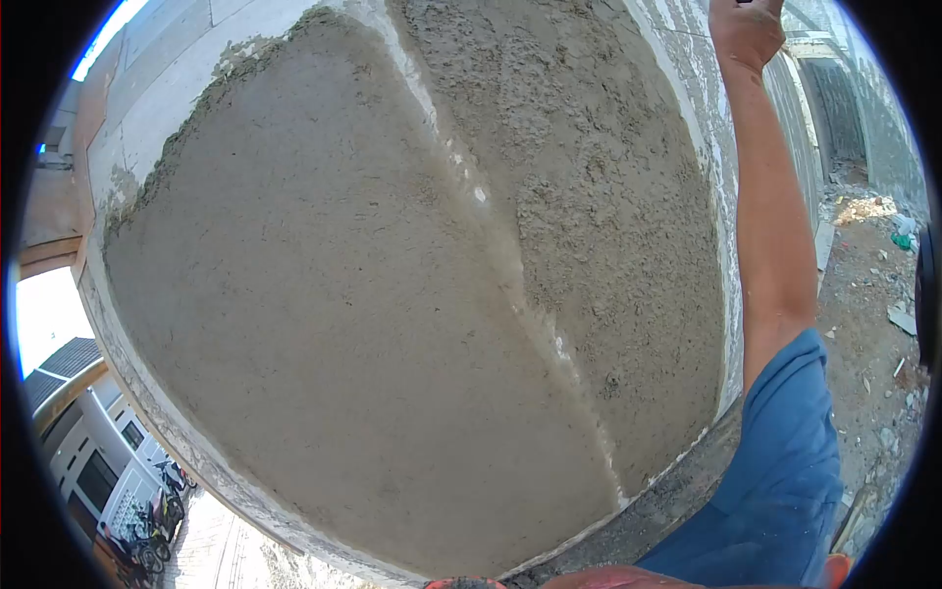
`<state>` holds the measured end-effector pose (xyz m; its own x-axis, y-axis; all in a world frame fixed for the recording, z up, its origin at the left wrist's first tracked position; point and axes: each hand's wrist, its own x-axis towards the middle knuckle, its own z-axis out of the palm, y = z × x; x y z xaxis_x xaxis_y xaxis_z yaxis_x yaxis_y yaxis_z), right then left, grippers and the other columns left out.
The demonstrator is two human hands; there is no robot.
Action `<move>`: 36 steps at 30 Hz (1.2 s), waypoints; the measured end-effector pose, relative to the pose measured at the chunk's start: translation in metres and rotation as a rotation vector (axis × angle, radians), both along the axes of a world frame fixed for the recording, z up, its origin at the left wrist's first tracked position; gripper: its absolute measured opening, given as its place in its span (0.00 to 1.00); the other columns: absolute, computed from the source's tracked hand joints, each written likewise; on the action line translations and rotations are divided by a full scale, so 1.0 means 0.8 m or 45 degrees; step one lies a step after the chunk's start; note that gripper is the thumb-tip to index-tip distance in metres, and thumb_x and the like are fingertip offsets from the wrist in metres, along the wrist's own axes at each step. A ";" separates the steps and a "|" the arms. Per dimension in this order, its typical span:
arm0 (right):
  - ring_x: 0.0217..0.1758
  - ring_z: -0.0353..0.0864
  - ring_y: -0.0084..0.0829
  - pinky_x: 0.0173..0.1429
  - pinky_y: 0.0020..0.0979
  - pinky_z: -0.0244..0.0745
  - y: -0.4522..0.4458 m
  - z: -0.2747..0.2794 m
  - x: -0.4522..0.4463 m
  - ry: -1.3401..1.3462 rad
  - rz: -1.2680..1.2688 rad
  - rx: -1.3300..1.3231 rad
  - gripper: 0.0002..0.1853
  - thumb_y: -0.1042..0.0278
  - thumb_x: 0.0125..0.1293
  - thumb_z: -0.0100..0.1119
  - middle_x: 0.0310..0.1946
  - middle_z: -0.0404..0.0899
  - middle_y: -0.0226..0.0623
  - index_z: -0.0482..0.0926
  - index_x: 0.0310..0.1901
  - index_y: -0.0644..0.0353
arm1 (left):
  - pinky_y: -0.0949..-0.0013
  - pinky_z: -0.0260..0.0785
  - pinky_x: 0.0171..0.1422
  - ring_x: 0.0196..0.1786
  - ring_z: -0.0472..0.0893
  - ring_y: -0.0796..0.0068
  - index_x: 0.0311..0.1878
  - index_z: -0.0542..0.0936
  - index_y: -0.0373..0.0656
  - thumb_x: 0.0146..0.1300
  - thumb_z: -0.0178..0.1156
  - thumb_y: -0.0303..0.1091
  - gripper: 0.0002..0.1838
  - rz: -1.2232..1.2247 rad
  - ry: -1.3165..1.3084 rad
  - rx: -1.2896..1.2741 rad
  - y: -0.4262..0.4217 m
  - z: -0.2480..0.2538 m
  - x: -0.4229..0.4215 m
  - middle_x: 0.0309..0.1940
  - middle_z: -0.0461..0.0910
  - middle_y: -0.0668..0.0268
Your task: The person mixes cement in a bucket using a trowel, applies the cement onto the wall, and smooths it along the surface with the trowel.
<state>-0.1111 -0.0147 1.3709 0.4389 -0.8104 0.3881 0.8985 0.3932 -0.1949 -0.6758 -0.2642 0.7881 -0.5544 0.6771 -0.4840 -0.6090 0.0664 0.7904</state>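
Note:
My right hand (746,37) is raised at the top right, its fingers curled closed. A sliver of something dark shows at the hand, cut off by the top edge, so I cannot make out what it holds. Below the hand, my bare forearm runs down to a blue sleeve (775,461). In front of me is a wall covered in wet grey plaster (324,294). Its left part is smooth, while the strip of plaster (608,216) on the right is rough and pitted. A pale, uneven seam (476,187) slants between them. My left hand is out of view.
Bare pale wall blocks (167,108) border the plaster at the upper left. Rubble and scraps lie on the ground (868,294) at the right. Down on the left are parked bicycles or motorbikes (157,520), a paved yard (211,545) and a house (98,442).

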 end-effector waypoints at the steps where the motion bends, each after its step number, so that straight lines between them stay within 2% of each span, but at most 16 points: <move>1: 0.51 0.83 0.55 0.52 0.46 0.78 0.042 0.007 -0.020 -0.064 0.149 -0.131 0.35 0.68 0.62 0.61 0.51 0.82 0.56 0.62 0.72 0.55 | 0.37 0.83 0.45 0.51 0.81 0.46 0.70 0.57 0.47 0.53 0.50 0.18 0.38 0.013 0.005 -0.007 0.002 0.007 0.004 0.56 0.71 0.50; 2: 0.51 0.83 0.55 0.52 0.47 0.78 0.078 0.013 -0.065 -0.002 0.369 -0.427 0.34 0.70 0.62 0.60 0.50 0.82 0.57 0.62 0.71 0.56 | 0.37 0.83 0.45 0.51 0.81 0.47 0.70 0.57 0.47 0.53 0.50 0.18 0.38 0.015 0.006 -0.012 0.005 0.014 0.008 0.56 0.71 0.50; 3: 0.40 0.87 0.46 0.46 0.46 0.81 0.140 0.013 -0.082 0.007 0.341 -1.063 0.31 0.56 0.63 0.57 0.40 0.85 0.46 0.67 0.68 0.52 | 0.37 0.83 0.45 0.51 0.81 0.47 0.70 0.57 0.47 0.53 0.50 0.17 0.38 0.019 0.007 -0.017 0.007 0.020 0.012 0.56 0.71 0.50; 4: 0.50 0.85 0.53 0.51 0.48 0.80 0.162 -0.007 -0.116 -0.329 0.514 -1.549 0.29 0.62 0.62 0.56 0.46 0.85 0.49 0.69 0.67 0.41 | 0.37 0.84 0.45 0.51 0.81 0.47 0.70 0.57 0.47 0.53 0.50 0.17 0.38 0.021 0.004 -0.018 0.009 0.026 0.015 0.56 0.71 0.50; 5: 0.50 0.84 0.51 0.57 0.47 0.77 0.160 -0.056 -0.158 -0.691 0.468 -1.889 0.33 0.64 0.57 0.59 0.48 0.84 0.51 0.69 0.69 0.43 | 0.38 0.84 0.45 0.51 0.81 0.47 0.70 0.57 0.47 0.53 0.51 0.17 0.38 0.016 0.020 -0.015 0.012 0.030 0.015 0.56 0.71 0.50; 7: 0.50 0.84 0.51 0.53 0.46 0.77 0.119 -0.224 -0.242 -1.184 1.027 -1.855 0.33 0.67 0.56 0.58 0.46 0.83 0.52 0.69 0.67 0.45 | 0.38 0.84 0.44 0.50 0.81 0.47 0.70 0.57 0.47 0.53 0.51 0.17 0.38 -0.001 0.031 0.000 0.011 0.026 0.018 0.56 0.71 0.51; 10: 0.47 0.83 0.50 0.53 0.43 0.75 0.010 -0.452 -0.311 -1.373 1.634 -2.163 0.34 0.53 0.60 0.65 0.46 0.81 0.51 0.68 0.67 0.54 | 0.38 0.84 0.44 0.50 0.81 0.47 0.70 0.57 0.47 0.53 0.51 0.17 0.38 -0.022 0.070 0.025 0.008 0.007 0.025 0.55 0.71 0.51; 14: 0.48 0.84 0.52 0.51 0.50 0.77 -0.077 -0.612 -0.344 -2.011 1.224 -2.822 0.25 0.59 0.63 0.61 0.44 0.84 0.49 0.74 0.63 0.46 | 0.39 0.84 0.44 0.50 0.81 0.48 0.70 0.57 0.47 0.53 0.51 0.17 0.39 -0.086 0.181 0.097 0.004 -0.016 0.047 0.55 0.71 0.51; 17: 0.49 0.85 0.50 0.50 0.51 0.78 -0.110 -0.671 -0.359 -2.289 0.825 -2.948 0.22 0.61 0.61 0.60 0.42 0.85 0.44 0.78 0.59 0.47 | 0.41 0.84 0.42 0.49 0.81 0.50 0.70 0.57 0.46 0.53 0.51 0.16 0.39 -0.152 0.256 0.229 0.006 -0.028 0.064 0.54 0.71 0.51; 20: 0.37 0.86 0.43 0.41 0.46 0.80 -0.126 -0.739 -0.366 -2.607 0.787 -2.763 0.19 0.60 0.62 0.62 0.36 0.85 0.42 0.79 0.56 0.49 | 0.49 0.85 0.38 0.46 0.82 0.55 0.70 0.57 0.44 0.52 0.52 0.15 0.39 -0.242 0.363 0.393 0.006 -0.054 0.077 0.53 0.72 0.52; 23: 0.24 0.81 0.31 0.27 0.36 0.78 -0.155 -0.764 -0.384 -2.195 1.953 -3.496 0.24 0.50 0.68 0.62 0.27 0.80 0.37 0.76 0.61 0.50 | 0.59 0.82 0.37 0.44 0.81 0.60 0.71 0.56 0.41 0.51 0.52 0.14 0.40 -0.324 0.526 0.443 -0.003 -0.073 0.089 0.53 0.72 0.52; 25: 0.20 0.74 0.21 0.22 0.27 0.73 -0.174 -0.763 -0.370 -1.547 2.855 -3.657 0.24 0.48 0.70 0.60 0.25 0.75 0.30 0.74 0.63 0.50 | 0.66 0.79 0.38 0.45 0.81 0.64 0.73 0.55 0.39 0.51 0.51 0.13 0.42 -0.406 0.480 0.386 -0.016 -0.064 0.095 0.55 0.73 0.51; 29: 0.17 0.70 0.13 0.15 0.19 0.63 -0.210 -0.809 -0.351 -0.149 4.172 -3.138 0.19 0.49 0.74 0.56 0.23 0.72 0.21 0.74 0.61 0.45 | 0.66 0.81 0.41 0.44 0.83 0.62 0.73 0.55 0.39 0.52 0.51 0.13 0.42 -0.428 0.310 0.334 -0.031 -0.091 0.084 0.53 0.74 0.51; 32: 0.20 0.73 0.15 0.17 0.19 0.68 -0.236 -0.787 -0.343 0.005 4.446 -2.461 0.20 0.56 0.75 0.52 0.24 0.71 0.25 0.70 0.64 0.50 | 0.60 0.84 0.48 0.49 0.83 0.57 0.73 0.55 0.40 0.51 0.50 0.13 0.42 -0.514 0.187 0.116 -0.043 -0.059 0.070 0.54 0.73 0.49; 35: 0.25 0.76 0.20 0.25 0.24 0.78 -0.228 -0.715 -0.329 -0.074 4.533 -1.758 0.23 0.66 0.72 0.49 0.29 0.72 0.31 0.65 0.68 0.53 | 0.59 0.82 0.30 0.29 0.84 0.45 0.60 0.63 0.32 0.68 0.49 0.34 0.21 -0.497 0.291 0.126 -0.027 -0.179 0.010 0.50 0.79 0.34; 36: 0.26 0.77 0.21 0.28 0.26 0.80 -0.223 -0.675 -0.321 -0.137 4.433 -1.601 0.25 0.69 0.70 0.49 0.30 0.72 0.33 0.65 0.68 0.53 | 0.57 0.82 0.30 0.31 0.84 0.45 0.58 0.62 0.31 0.67 0.48 0.29 0.19 -0.552 0.161 0.008 -0.016 -0.208 -0.012 0.37 0.78 0.47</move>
